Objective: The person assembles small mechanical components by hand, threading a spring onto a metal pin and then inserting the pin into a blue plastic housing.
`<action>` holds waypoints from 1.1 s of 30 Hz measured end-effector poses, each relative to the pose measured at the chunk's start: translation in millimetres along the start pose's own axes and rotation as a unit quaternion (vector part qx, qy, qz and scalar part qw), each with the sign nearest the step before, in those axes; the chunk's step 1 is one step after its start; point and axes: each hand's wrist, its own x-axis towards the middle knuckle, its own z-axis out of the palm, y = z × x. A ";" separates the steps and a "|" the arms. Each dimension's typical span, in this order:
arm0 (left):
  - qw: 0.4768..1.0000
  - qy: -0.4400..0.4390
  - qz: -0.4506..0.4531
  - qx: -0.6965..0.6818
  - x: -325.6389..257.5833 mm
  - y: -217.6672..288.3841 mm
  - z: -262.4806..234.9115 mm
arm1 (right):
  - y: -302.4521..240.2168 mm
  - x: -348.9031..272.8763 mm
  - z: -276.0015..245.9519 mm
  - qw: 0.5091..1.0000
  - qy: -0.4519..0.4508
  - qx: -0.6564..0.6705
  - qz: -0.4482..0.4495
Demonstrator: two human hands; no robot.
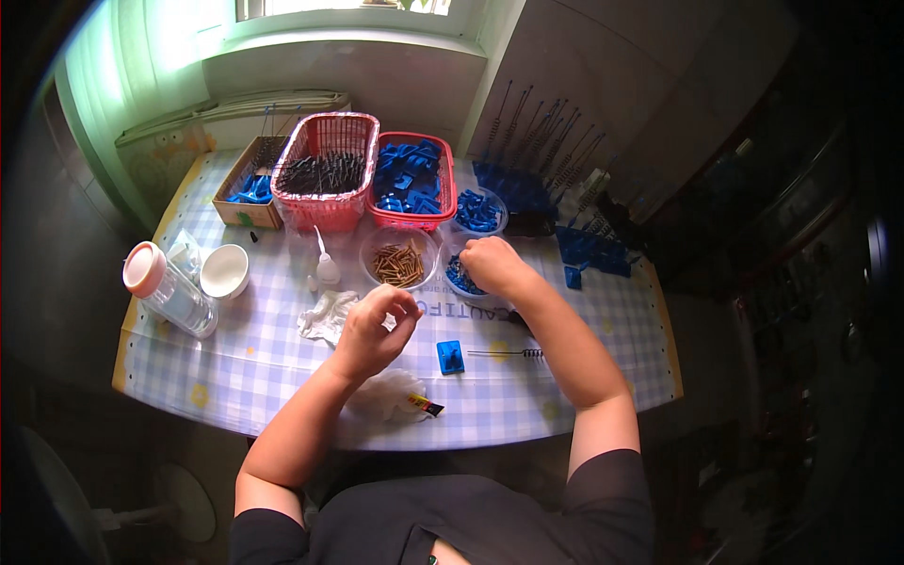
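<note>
My right hand [493, 265] dips with bent fingers into a small clear bowl of little blue and silvery pieces [459, 275]; its fingertips and anything between them are hidden. Above the table, my left hand [375, 330] is closed, thumb and fingers drawn together, just in front of a clear bowl [365, 247] of brass-coloured screws [399, 265]. I cannot make out what, if anything, it pinches. A square blue plastic piece [451, 357] lies on the cloth between my forearms. Beside it rests a thin dark rod with a coiled section [508, 354], partly covered by my right forearm.
At the back stand a red basket of dark rods [325, 215], a red basket of blue parts [453, 193] and a carton [247, 215]. Finished-looking blue pieces with upright rods [593, 247] crowd the right. A bottle [179, 299], white cup [225, 272] and glue tube [426, 405] also stand or lie here.
</note>
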 end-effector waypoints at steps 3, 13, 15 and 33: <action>1.000 -0.001 0.013 0.012 -0.4 -1.6 -0.4 | -1.0 1.2 -1.4 1.000 0.001 -0.022 -0.011; 0.999 0.008 0.039 0.027 0.6 1.7 2.4 | -15.4 -31.0 -41.5 0.942 0.105 0.305 0.091; 0.997 -0.015 0.061 0.045 -1.2 1.7 1.6 | -36.4 -44.7 -60.5 0.864 0.087 0.475 0.141; 0.960 0.054 0.248 0.116 -2.9 18.6 4.7 | -128.2 -67.7 -55.5 0.498 0.124 0.836 0.194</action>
